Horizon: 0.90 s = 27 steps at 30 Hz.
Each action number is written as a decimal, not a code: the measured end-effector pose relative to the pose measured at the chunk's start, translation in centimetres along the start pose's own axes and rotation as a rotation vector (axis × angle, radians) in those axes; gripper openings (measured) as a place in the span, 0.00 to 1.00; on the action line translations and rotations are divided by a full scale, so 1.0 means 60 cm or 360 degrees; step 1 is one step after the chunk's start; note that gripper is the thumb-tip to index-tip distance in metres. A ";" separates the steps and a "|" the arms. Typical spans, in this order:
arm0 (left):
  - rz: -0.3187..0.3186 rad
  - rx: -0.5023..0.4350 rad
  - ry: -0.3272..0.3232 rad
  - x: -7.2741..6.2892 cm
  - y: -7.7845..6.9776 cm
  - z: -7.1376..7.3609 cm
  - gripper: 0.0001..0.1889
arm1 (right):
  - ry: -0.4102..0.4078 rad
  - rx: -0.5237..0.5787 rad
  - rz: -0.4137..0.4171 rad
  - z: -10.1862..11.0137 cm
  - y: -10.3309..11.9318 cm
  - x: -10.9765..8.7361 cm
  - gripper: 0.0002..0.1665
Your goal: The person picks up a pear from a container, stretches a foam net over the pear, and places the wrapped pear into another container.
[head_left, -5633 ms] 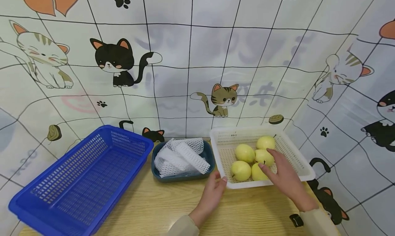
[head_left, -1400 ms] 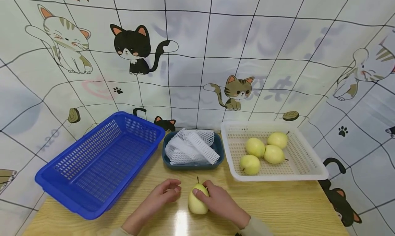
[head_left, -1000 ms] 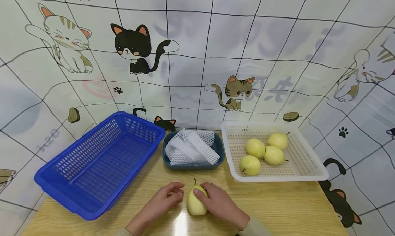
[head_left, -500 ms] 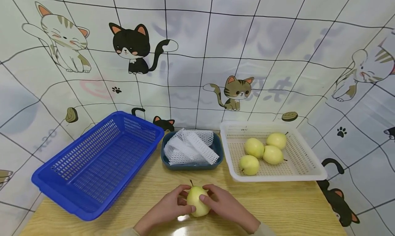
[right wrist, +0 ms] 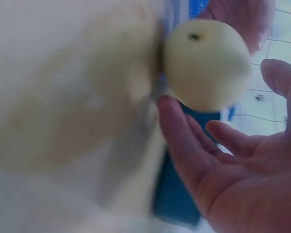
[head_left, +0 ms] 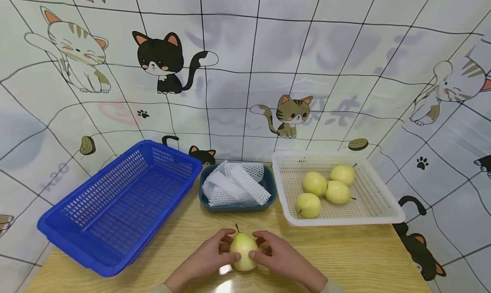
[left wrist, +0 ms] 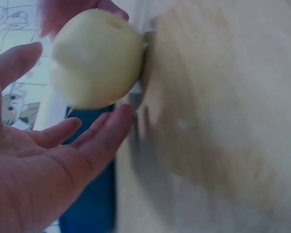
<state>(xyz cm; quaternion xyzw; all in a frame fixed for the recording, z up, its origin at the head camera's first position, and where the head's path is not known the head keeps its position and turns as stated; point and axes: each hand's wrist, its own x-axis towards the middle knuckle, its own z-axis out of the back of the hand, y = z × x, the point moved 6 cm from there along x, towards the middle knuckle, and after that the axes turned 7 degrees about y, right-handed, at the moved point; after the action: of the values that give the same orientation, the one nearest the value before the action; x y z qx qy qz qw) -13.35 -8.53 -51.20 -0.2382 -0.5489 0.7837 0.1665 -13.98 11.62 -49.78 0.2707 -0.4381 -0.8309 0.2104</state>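
A pale yellow pear (head_left: pixel 244 251) stands upright on the table, stem up, between both hands. My left hand (head_left: pixel 207 257) is at its left side, fingers loosely bent; in the left wrist view a gap shows between its thumb (left wrist: pixel 26 60) and the pear (left wrist: pixel 97 60). On the other side, my right hand (head_left: pixel 284 257) frames the fruit the same way, its thumb (right wrist: pixel 279 77) apart from the skin in the right wrist view. Several more pears (head_left: pixel 314 184) lie in a white basket (head_left: pixel 377 199) at the right.
Behind the hands stands a dark teal tray (head_left: pixel 238 208) filled with white foam net sleeves (head_left: pixel 230 186). A large blue basket (head_left: pixel 126 208), with nothing in it, is at the left. The wooden table (head_left: pixel 356 259) meets a cat-print wall covering (head_left: pixel 230 88) at the back.
One pear has come out of the white basket to the table's front, carried by the right hand. The left hand has moved up to it, and the right hand has since loosened its grip.
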 end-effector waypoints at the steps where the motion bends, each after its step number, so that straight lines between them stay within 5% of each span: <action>1: 0.0000 0.0021 -0.0026 -0.002 -0.003 0.005 0.36 | -0.0019 -0.0052 -0.0005 0.007 0.006 -0.005 0.36; 4: -0.0020 0.0139 -0.0189 -0.012 -0.019 0.025 0.34 | -0.0118 -0.0239 0.0046 0.034 0.031 -0.022 0.36; 8: -0.0059 0.0355 -0.0506 -0.023 -0.042 0.055 0.26 | -0.0308 -0.0411 0.0311 0.078 0.080 -0.032 0.30; 13: -0.0098 0.0531 -0.0788 -0.027 -0.060 0.080 0.18 | -0.0628 -0.0878 0.0580 0.116 0.126 -0.008 0.26; 18: -0.0119 0.0513 -0.0871 -0.025 -0.059 0.086 0.16 | -0.0774 -0.1196 0.0476 0.124 0.133 0.046 0.33; 27: -0.0178 0.0436 -0.0866 -0.026 -0.054 0.093 0.15 | -0.0636 -0.0938 0.0123 0.109 0.109 0.122 0.44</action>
<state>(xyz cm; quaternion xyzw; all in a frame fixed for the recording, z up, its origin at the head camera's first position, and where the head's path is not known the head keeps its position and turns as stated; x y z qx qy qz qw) -15.19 -12.60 -46.29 0.0357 -0.4749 0.8750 0.0869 -22.97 7.89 -43.13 0.0138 -0.2221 -0.9496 0.2208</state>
